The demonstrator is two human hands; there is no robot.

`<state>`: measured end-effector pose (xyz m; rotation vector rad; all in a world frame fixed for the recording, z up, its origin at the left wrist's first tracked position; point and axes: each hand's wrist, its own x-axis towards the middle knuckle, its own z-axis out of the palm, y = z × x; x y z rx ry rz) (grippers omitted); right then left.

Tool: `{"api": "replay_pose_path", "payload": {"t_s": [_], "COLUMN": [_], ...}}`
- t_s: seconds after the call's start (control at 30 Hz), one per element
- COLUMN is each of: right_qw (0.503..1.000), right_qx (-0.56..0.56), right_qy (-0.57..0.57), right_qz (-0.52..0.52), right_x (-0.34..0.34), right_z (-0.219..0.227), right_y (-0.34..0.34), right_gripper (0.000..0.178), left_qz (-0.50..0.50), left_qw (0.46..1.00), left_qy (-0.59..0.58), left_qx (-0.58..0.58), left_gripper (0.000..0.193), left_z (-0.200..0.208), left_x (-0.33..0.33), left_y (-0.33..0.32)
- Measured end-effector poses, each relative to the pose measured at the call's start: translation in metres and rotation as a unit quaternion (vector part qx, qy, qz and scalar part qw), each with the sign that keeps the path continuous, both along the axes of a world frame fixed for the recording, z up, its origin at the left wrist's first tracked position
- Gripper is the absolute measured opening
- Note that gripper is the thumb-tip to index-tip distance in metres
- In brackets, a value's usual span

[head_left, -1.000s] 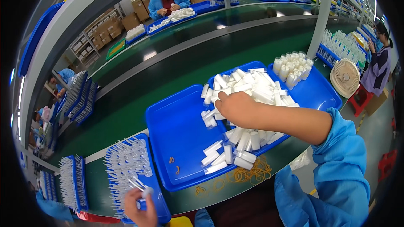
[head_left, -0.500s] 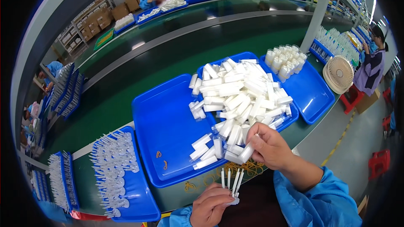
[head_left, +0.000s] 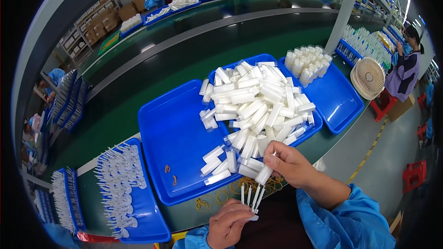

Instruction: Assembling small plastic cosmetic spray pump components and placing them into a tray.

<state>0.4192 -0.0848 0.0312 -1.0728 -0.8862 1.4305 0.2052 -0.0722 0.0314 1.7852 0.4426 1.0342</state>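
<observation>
Near the front edge of the bench, my left hand (head_left: 227,227) is closed round the lower ends of several thin white-stemmed pieces (head_left: 249,196), stems upright, with pale bases at the fingers. My right hand (head_left: 287,162) pinches a white tube with clear ends (head_left: 264,175). That tube slants down, its lower end at the tops of the stems; whether a stem is inside it I cannot tell. Beyond my hands, a heap of similar white tubes (head_left: 258,101) fills one blue tray and spills into the blue tray (head_left: 161,115) on its left.
Brown rubber bands (head_left: 217,201) lie along the bench edge. A blue tray (head_left: 150,226) at left holds rows of clear stemmed pieces (head_left: 121,180). At right are a tray (head_left: 339,106) with bundled white tubes (head_left: 308,62) and a beige fan (head_left: 369,77). Co-workers sit across the belt and at right.
My right hand has brought the tube down and left, from above the stems to their tops. The left hand still grips the stemmed pieces. The whole view has shifted slightly.
</observation>
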Motion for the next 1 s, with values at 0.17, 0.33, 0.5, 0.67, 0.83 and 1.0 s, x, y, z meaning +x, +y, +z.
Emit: {"api": "replay_pose_path", "payload": {"t_s": [0.17,0.33,0.5,0.67,0.83,1.0], "right_qw": [0.999,0.893,0.954,0.979,0.911,0.884], "right_qx": [0.0,0.173,0.086,0.039,0.186,0.185], "right_qy": [-0.024,-0.414,-0.273,-0.11,-0.316,-0.347], "right_qz": [0.037,0.014,0.085,0.169,0.187,0.252], "right_x": [0.0,-0.003,-0.013,-0.028,-0.057,-0.073], "right_z": [0.002,0.013,0.023,0.011,0.014,0.015], "right_y": [-0.001,-0.005,-0.011,-0.012,-0.006,-0.005], "right_gripper": [0.02,0.02,0.02,0.021,0.012,0.012], "left_qz": [-0.001,-0.022,-0.043,-0.007,0.08,0.106], "left_qw": [1.0,1.0,0.997,0.993,0.993,0.994], "left_qy": [-0.008,0.008,-0.034,-0.06,-0.088,-0.039], "left_qx": [-0.003,-0.008,0.053,0.105,0.017,-0.004], "left_gripper": [0.007,0.009,0.011,0.017,0.012,0.02], "left_z": [-0.002,-0.008,-0.018,-0.029,-0.046,-0.043], "left_x": [-0.003,-0.01,-0.024,-0.037,-0.042,-0.064], "left_y": [0.001,-0.001,-0.007,-0.013,-0.027,-0.027]}}
